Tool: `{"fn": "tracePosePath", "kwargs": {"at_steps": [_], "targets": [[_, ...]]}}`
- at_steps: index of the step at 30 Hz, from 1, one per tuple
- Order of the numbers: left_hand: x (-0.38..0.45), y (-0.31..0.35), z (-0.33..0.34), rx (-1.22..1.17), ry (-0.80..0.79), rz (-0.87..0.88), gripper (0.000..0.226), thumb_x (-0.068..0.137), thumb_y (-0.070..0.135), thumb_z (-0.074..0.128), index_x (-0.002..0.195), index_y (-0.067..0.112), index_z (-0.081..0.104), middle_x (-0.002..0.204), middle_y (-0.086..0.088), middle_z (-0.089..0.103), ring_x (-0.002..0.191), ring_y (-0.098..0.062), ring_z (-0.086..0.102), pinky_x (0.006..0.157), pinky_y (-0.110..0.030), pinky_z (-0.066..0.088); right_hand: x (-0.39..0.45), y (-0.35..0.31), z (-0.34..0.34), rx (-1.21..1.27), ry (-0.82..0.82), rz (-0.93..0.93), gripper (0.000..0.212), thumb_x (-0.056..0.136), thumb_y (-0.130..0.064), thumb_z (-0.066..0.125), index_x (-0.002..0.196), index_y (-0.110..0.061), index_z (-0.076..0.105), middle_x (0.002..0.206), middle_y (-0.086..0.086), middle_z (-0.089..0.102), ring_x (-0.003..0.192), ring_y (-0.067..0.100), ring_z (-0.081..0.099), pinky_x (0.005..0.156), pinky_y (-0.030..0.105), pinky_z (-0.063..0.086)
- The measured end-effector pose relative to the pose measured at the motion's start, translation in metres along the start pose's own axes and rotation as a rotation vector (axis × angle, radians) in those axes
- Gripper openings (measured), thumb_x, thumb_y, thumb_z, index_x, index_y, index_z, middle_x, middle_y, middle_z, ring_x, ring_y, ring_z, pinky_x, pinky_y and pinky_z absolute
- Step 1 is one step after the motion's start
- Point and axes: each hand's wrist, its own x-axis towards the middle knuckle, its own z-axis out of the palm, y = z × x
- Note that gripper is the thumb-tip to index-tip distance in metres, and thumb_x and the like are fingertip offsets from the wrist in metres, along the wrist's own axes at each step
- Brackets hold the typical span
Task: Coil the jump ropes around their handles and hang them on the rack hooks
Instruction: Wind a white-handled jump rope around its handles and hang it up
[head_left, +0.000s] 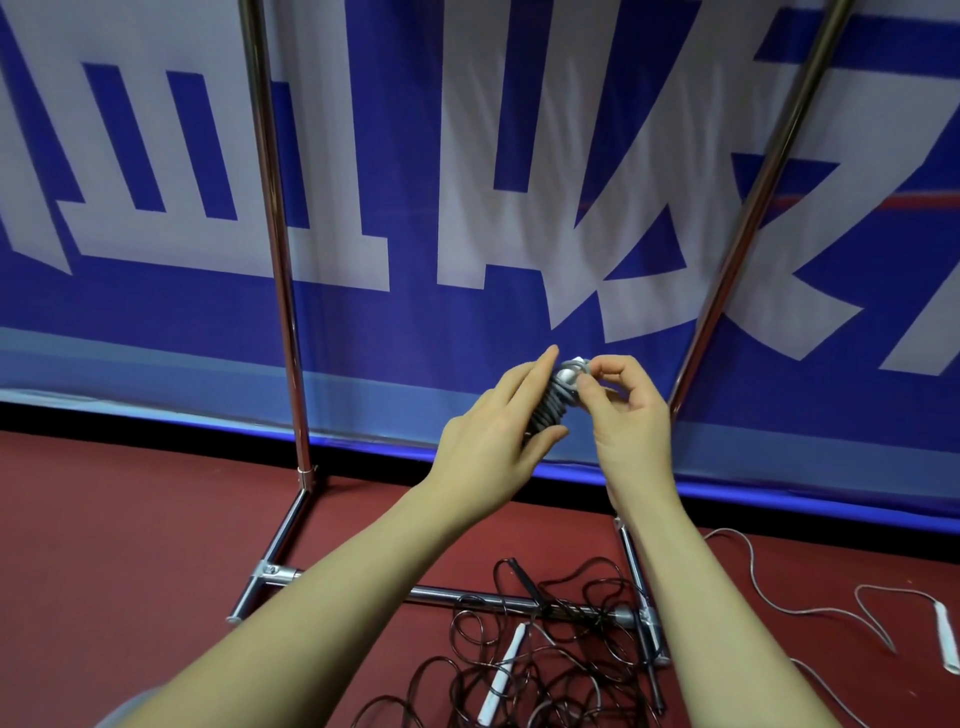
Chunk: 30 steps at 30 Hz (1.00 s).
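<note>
A grey jump rope (557, 399) is wound in tight coils around its handles and held up in front of the banner. My left hand (493, 431) grips the coiled bundle from the left, thumb under it and fingers over it. My right hand (623, 410) pinches the rope end at the top of the bundle with thumb and forefinger. The chrome rack (283, 291) stands behind, its two uprights rising out of view; no hooks show. Loose dark ropes (561, 654) with a white handle (503, 675) lie tangled on the floor by the rack base.
A pale rope (779, 597) with a white handle (946, 636) trails over the red floor at the right. The rack's base bars (467, 597) cross the floor under my arms. A blue and white banner (467, 208) fills the background.
</note>
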Motion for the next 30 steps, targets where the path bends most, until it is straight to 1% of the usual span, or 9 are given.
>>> {"fn": "tracePosePath", "kwargs": {"at_steps": [5,10,14,18,19,22,25,27,30], "targets": [[0.003,-0.001,-0.003,0.012,0.012,-0.024,0.067,0.098,0.041,0.049,0.152,0.039,0.009,0.15,0.025,0.029,0.111,-0.013,0.046,0.077,-0.034,0.048,-0.001,-0.006,-0.001,0.077,-0.056,-0.032,0.018,0.092,0.004,0.055,0.087,-0.013,0.059,0.084,-0.013,0.069,0.08,0.006,0.068,0.079,0.022,0.055],[0.002,-0.005,-0.011,-0.093,0.02,0.048,0.061,0.096,0.039,0.052,0.146,0.048,0.019,0.149,0.032,0.025,0.121,-0.009,0.046,0.088,-0.042,0.05,0.0,-0.008,-0.001,0.15,-0.037,-0.039,0.019,0.092,0.005,0.055,0.087,-0.013,0.059,0.082,-0.016,0.068,0.084,0.01,0.07,0.076,0.026,0.058],[0.003,-0.005,-0.01,-0.083,0.124,0.047,0.058,0.095,0.035,0.057,0.146,0.042,0.031,0.141,0.027,0.039,0.12,-0.003,0.047,0.078,-0.038,0.053,0.002,-0.005,-0.001,0.16,-0.034,-0.001,0.018,0.091,0.001,0.059,0.089,-0.016,0.064,0.087,-0.013,0.072,0.089,0.013,0.07,0.081,0.035,0.058],[0.004,-0.007,-0.01,-0.049,0.112,0.018,0.059,0.093,0.037,0.06,0.146,0.04,0.034,0.137,0.023,0.044,0.115,0.001,0.045,0.077,-0.036,0.052,0.004,-0.001,-0.001,0.074,0.01,-0.031,0.018,0.089,-0.006,0.063,0.09,-0.023,0.069,0.103,0.006,0.07,0.095,0.009,0.064,0.085,0.022,0.05],[0.003,-0.007,-0.01,-0.061,0.092,0.036,0.06,0.093,0.037,0.061,0.146,0.04,0.034,0.135,0.023,0.045,0.115,0.002,0.044,0.077,-0.035,0.051,0.005,-0.001,-0.001,0.083,0.033,-0.026,0.019,0.089,-0.007,0.064,0.088,-0.025,0.07,0.103,0.008,0.069,0.095,0.011,0.062,0.085,0.022,0.049],[0.001,-0.006,-0.011,-0.115,0.013,0.083,0.062,0.091,0.036,0.063,0.146,0.041,0.034,0.134,0.025,0.044,0.113,0.003,0.046,0.081,-0.034,0.05,0.007,0.003,-0.003,0.111,0.066,-0.011,0.025,0.09,-0.01,0.063,0.083,-0.031,0.075,0.106,0.015,0.066,0.097,0.022,0.06,0.089,0.034,0.05],[0.0,-0.006,-0.01,-0.103,-0.007,0.108,0.064,0.092,0.036,0.062,0.147,0.042,0.031,0.134,0.025,0.042,0.111,0.003,0.046,0.08,-0.032,0.05,0.006,0.004,-0.002,0.147,0.082,0.024,0.026,0.089,-0.013,0.064,0.081,-0.035,0.076,0.114,0.026,0.059,0.09,0.021,0.059,0.08,0.034,0.05],[0.0,-0.006,-0.009,-0.088,0.018,0.121,0.064,0.092,0.035,0.062,0.147,0.041,0.031,0.135,0.023,0.043,0.111,0.001,0.047,0.077,-0.032,0.051,0.005,0.005,-0.001,0.162,0.106,0.043,0.022,0.088,-0.014,0.066,0.081,-0.032,0.077,0.11,0.024,0.061,0.084,0.018,0.059,0.076,0.033,0.047],[-0.001,-0.008,-0.004,-0.053,0.08,0.137,0.063,0.091,0.035,0.062,0.147,0.038,0.033,0.135,0.02,0.046,0.11,-0.004,0.05,0.071,-0.034,0.053,0.005,0.006,0.001,0.195,0.113,0.077,0.018,0.089,-0.009,0.065,0.094,-0.024,0.073,0.091,0.007,0.066,0.076,0.013,0.059,0.069,0.029,0.049]]}}
